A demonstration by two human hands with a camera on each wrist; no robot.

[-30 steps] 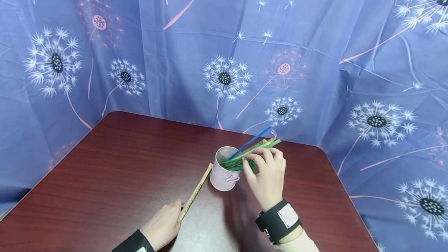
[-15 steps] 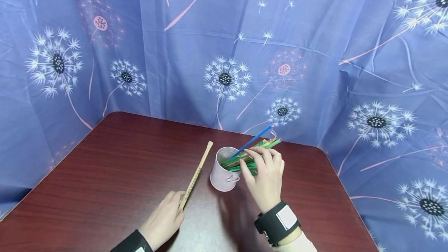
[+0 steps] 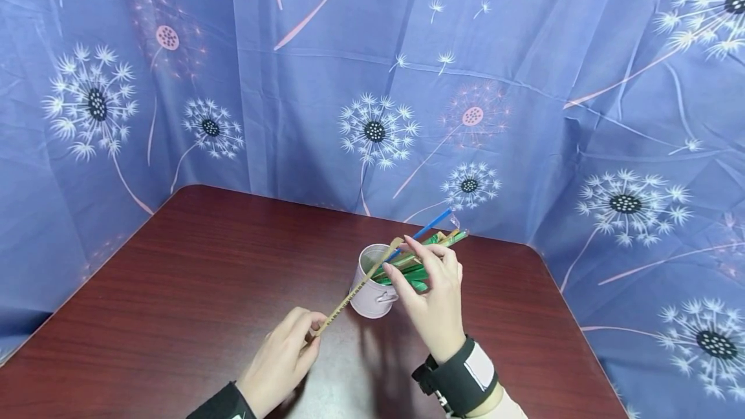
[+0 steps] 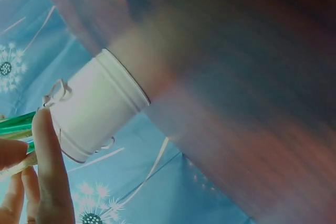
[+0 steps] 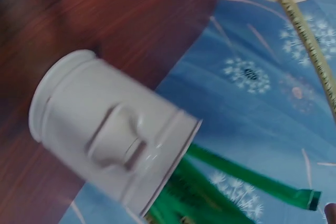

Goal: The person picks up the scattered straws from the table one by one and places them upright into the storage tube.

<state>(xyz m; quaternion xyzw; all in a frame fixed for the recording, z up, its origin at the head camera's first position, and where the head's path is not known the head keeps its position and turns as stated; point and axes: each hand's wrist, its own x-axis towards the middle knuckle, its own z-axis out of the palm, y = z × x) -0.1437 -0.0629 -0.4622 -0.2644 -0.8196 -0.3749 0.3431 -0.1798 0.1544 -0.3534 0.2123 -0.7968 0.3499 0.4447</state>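
Note:
My left hand [image 3: 282, 357] pinches the lower end of a long, thin yellow stick packet [image 3: 349, 296] with dark lettering. The packet slants up to the right, in front of a white metal bucket [image 3: 372, 299], its far tip near my right hand [image 3: 433, 296]. There, thumb and forefinger are spread apart, and whether they touch the packet tip is unclear. Leaning out of the bucket to the right are several green packets [image 3: 413, 273] and a thin blue stick [image 3: 431, 225]. In the right wrist view, green packets [image 5: 252, 179] protrude from the bucket's mouth.
The bucket stands upright on a dark red-brown wooden table [image 3: 233, 257] and has small side handles. A blue curtain [image 3: 302, 115] with dandelion prints hangs behind the table and along its sides.
My left hand has raised the yellow stick packet and swung its tip rightward, from beside the bucket to across its front. My right hand has shifted slightly left, its thumb and forefinger spreading.

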